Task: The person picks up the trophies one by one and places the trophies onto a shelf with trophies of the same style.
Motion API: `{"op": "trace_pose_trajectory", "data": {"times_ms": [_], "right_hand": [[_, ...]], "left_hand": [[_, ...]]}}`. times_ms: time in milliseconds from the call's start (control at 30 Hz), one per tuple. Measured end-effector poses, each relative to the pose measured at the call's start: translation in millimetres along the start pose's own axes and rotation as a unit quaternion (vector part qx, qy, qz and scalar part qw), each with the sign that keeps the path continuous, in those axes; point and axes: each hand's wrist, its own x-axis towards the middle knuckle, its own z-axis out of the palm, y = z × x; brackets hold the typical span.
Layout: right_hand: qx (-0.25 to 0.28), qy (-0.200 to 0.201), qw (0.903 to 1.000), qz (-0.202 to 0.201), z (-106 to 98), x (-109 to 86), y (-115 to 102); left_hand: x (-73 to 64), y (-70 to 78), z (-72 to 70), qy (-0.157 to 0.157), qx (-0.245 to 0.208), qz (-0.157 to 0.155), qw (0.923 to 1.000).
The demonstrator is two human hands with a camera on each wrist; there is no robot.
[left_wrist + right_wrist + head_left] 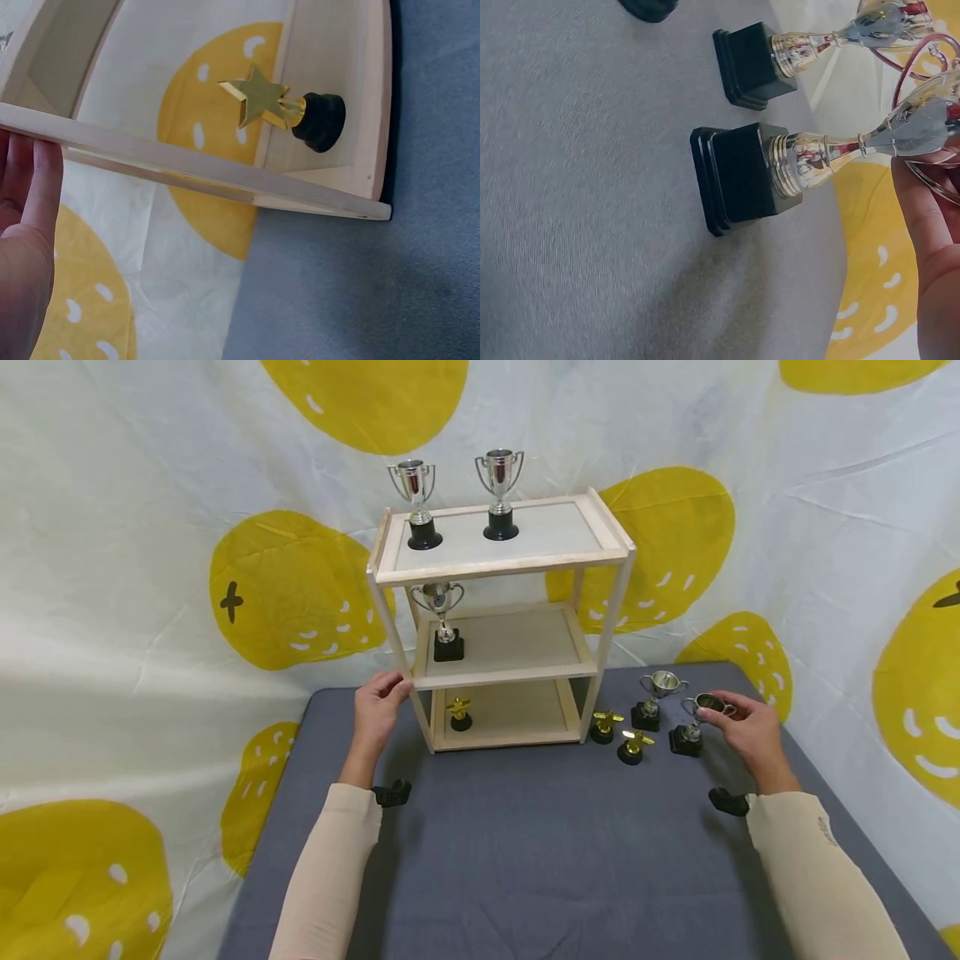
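My left hand is at the left front post of the three-tier wooden shelf, its thumb and fingers holding the post around middle-tier height. On the right, my right hand grips a silver trophy cup with a black square base by its bowl and handle. The base is at or just above the cloth; I cannot tell if it touches. A similar silver cup stands just behind it. Two gold-topped trophies, one nearer and one farther, stand between the shelf and my right hand.
Two silver cups, left and right, stand on the top tier. Another silver cup is on the middle tier's left. A gold star trophy occupies the bottom tier's left. Grey cloth covers the table before a patterned backdrop.
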Motion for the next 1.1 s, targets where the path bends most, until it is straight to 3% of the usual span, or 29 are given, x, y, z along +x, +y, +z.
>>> {"op": "trace_pose_trajectory", "data": {"times_ms": [400, 667, 833, 1100], "right_hand": [[0.021, 0.016, 0.9979, 0.059, 2.6, -5.4, 0.5], [-0.004, 0.0, 0.9993, 0.037, -0.4, -2.6, -1.4], [-0.015, -0.01, 0.9989, 0.044, -4.9, 1.2, -3.1], [0.008, -0.014, 0.9994, 0.031, -10.9, 9.1, -8.9]], "left_hand": [[2.1, 2.3, 1.5, -0.005, 0.0, -0.01, 0.9999], [2.1, 0.2, 0.8, -0.003, -0.011, -0.008, 0.9999], [2.3, -1.9, 0.6, -0.003, -0.005, 0.001, 1.0], [0.2, -1.4, -0.2, 0.002, -0.007, -0.001, 1.0]]}}
